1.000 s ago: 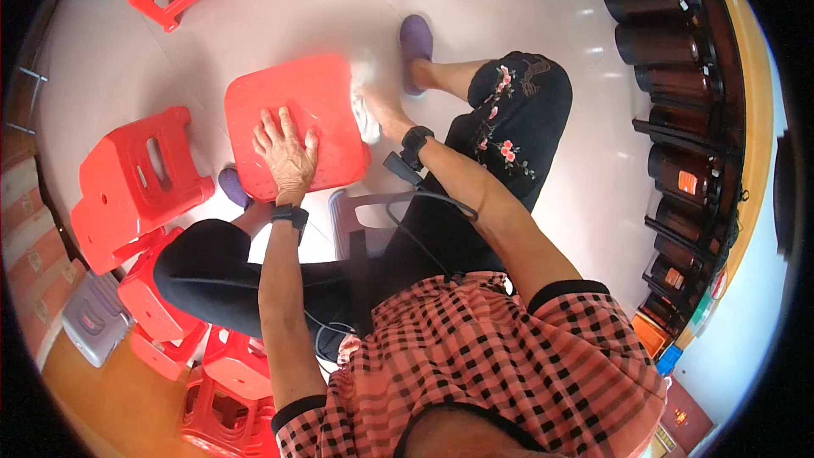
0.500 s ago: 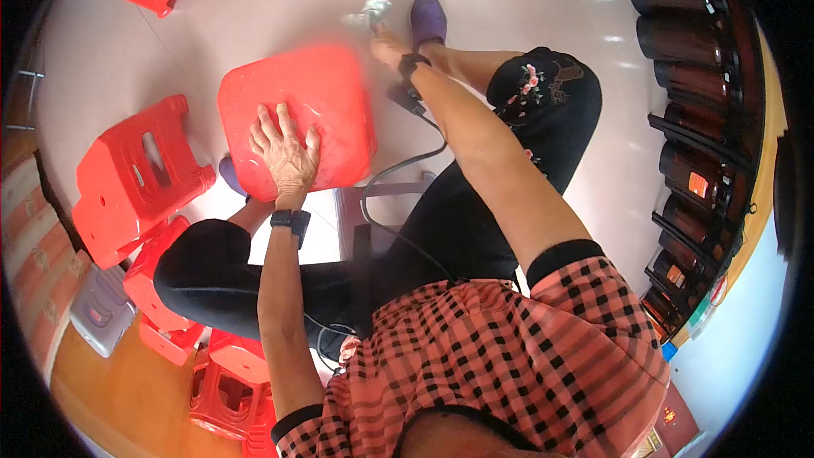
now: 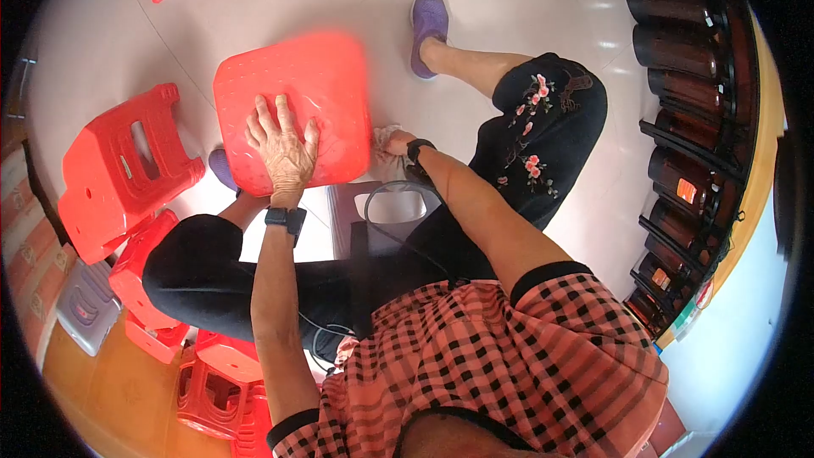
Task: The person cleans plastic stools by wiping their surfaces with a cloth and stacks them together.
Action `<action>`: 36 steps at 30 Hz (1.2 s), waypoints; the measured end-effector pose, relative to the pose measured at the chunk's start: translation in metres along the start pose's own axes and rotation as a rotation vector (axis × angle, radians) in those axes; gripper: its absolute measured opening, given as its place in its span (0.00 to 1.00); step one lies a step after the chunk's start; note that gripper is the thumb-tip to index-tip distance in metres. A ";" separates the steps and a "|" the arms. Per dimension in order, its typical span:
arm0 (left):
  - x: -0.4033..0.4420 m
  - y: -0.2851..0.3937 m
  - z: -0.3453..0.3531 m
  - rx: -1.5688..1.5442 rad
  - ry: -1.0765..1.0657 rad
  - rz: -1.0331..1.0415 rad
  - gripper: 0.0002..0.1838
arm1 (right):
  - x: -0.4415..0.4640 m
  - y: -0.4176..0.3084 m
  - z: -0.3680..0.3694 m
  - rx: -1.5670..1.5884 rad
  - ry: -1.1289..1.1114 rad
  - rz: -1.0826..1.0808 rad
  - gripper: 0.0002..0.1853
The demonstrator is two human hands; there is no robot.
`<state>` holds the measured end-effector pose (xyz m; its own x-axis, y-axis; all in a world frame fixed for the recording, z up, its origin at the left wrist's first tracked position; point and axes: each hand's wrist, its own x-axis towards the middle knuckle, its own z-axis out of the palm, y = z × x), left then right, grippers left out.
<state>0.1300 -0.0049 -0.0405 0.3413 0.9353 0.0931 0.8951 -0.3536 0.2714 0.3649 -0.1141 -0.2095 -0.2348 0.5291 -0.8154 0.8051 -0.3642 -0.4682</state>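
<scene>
A red plastic stool [image 3: 331, 76] stands in front of me, its seat facing up at me. My left hand [image 3: 284, 151] lies flat on the seat with its fingers spread. Beside the stool's right side, my right hand [image 3: 402, 143] is closed on a pale crumpled cloth [image 3: 383, 163], which is close against the stool's side. The stool itself hides part of the cloth, and whether it touches the stool is hard to tell.
More red stools [image 3: 127, 170] stand to the left, with others stacked lower down [image 3: 212, 399]. A grey stool [image 3: 88, 305] is at the left edge. Dark wooden furniture [image 3: 678, 102] lines the right side. A cable [image 3: 373, 203] hangs near my right wrist.
My right hand has come back toward me with the cloth, from beyond the stool's far right corner to its right side. My left hand stays flat on the seat.
</scene>
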 end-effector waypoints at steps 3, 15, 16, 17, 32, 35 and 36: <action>0.000 0.001 -0.003 0.003 -0.005 -0.007 0.35 | 0.043 0.035 0.016 -0.107 -0.032 -0.009 0.19; 0.001 0.003 -0.005 -0.004 -0.022 -0.019 0.35 | 0.060 -0.102 -0.256 0.972 0.602 -0.310 0.14; 0.002 0.004 -0.004 0.004 -0.003 -0.011 0.35 | 0.053 -0.124 -0.273 0.987 0.493 -0.447 0.15; 0.000 0.004 -0.006 0.013 0.012 -0.003 0.34 | 0.040 -0.151 -0.284 0.883 0.446 -0.529 0.17; -0.081 -0.087 -0.007 -1.192 -0.087 -0.874 0.39 | 0.004 -0.202 -0.239 -0.130 0.390 -0.280 0.39; -0.055 -0.082 -0.004 -1.468 0.155 -0.979 0.34 | -0.012 -0.180 -0.249 -0.028 0.538 -0.187 0.39; -0.045 -0.095 0.002 -1.478 0.208 -0.908 0.32 | -0.018 -0.171 -0.250 0.007 0.585 -0.150 0.39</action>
<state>0.0305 -0.0136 -0.0720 -0.2226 0.8419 -0.4916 -0.2673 0.4322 0.8612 0.3679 0.1308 -0.0299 -0.0055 0.9084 -0.4181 0.7825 -0.2565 -0.5674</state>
